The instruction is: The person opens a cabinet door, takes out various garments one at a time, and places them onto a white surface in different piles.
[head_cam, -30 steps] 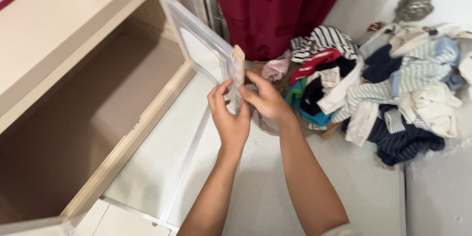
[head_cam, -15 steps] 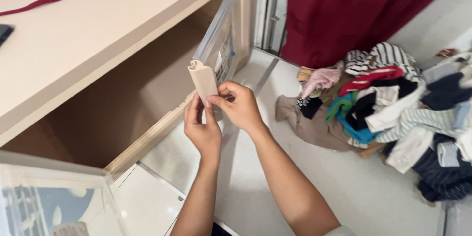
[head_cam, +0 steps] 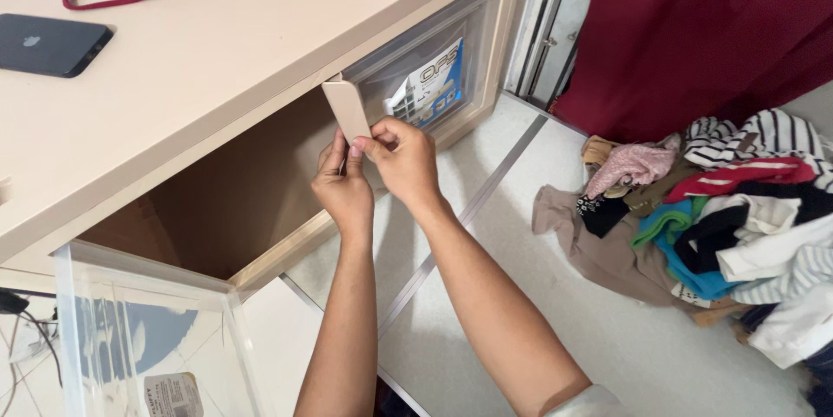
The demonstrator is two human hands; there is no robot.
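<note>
I see both hands, left hand and right hand, pinching a beige door handle just below the cabinet top.

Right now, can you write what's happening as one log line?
left hand: holds beige handle strip | right hand: pinches strip | clear door: behind | clothes pile: floor

A phone lies on the cabinet; clothes heaped right.

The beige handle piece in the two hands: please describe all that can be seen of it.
The beige handle piece is a flat, narrow strip with a curled top edge, apparently smooth plastic. It stands nearly upright, leaning slightly left, at the edge of the clear door panel of the cream cabinet. The left hand and right hand pinch its lower end.
</note>
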